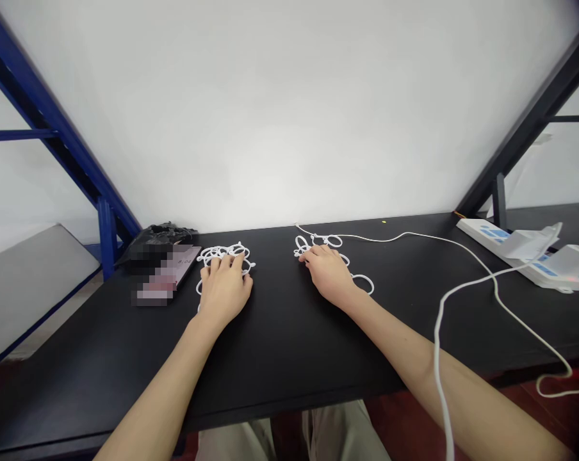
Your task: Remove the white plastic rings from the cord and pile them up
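Two clusters of thin white cord loops, each loop with a small knob, lie on the black table. My left hand rests palm down over the left cluster of white loops, its fingers spread and the thumb off to the right. Part of that cluster is hidden beneath the palm. At the other cluster, my right hand has its fingers bent together, fingertips on a white cord loop. More white loops show behind and to the right of this hand.
A crumpled black bag and a pinkish flat box, partly blurred, lie at the left. White power strips with plugs stand at the right; a white cable crosses over my right forearm. Slanting blue and black frame bars flank the white wall.
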The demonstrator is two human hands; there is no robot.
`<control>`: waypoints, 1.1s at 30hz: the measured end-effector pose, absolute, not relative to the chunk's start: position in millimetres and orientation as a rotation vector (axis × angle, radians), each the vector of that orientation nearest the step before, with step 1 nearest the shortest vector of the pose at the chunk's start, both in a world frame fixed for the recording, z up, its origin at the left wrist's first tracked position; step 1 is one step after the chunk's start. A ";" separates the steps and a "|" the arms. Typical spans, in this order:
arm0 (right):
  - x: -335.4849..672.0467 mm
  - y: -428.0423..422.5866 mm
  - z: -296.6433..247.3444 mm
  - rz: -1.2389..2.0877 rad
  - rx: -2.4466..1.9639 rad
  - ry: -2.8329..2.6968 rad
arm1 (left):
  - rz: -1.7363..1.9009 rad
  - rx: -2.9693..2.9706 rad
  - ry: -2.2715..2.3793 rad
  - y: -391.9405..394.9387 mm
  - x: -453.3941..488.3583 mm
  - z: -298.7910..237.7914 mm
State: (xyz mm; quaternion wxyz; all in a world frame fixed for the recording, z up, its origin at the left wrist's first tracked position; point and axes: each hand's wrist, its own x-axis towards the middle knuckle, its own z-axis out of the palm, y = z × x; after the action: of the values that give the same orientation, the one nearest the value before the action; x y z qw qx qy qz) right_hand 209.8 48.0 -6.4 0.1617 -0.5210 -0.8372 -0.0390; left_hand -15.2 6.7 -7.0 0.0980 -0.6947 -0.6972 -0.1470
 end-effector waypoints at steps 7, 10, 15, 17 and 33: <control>208.2 42.6 -1.4 -0.154 -1.402 -2.279 | -0.493 -2.072 -2.047 4.8 -14.0 -7.3; 206.9 39.0 0.7 -0.185 -1.355 -2.223 | -0.563 -2.125 -1.999 4.5 -11.4 -6.7; 204.2 34.0 4.5 -0.222 -1.286 -2.175 | -0.679 -2.255 -1.896 5.0 -7.0 -6.3; 203.2 32.5 5.2 -0.215 -1.286 -2.168 | -0.717 -2.305 -1.865 5.2 -6.2 -6.6; 200.9 18.1 17.1 0.185 -1.016 -1.953 | -0.958 -2.504 -1.705 -1.5 -1.8 0.0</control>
State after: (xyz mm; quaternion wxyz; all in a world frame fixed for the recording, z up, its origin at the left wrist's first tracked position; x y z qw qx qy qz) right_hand 200.9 18.1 17.1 0.4497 -0.4108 -0.7896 0.0749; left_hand -1.8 -1.5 0.0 -0.0177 -0.7879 -0.5367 -0.3013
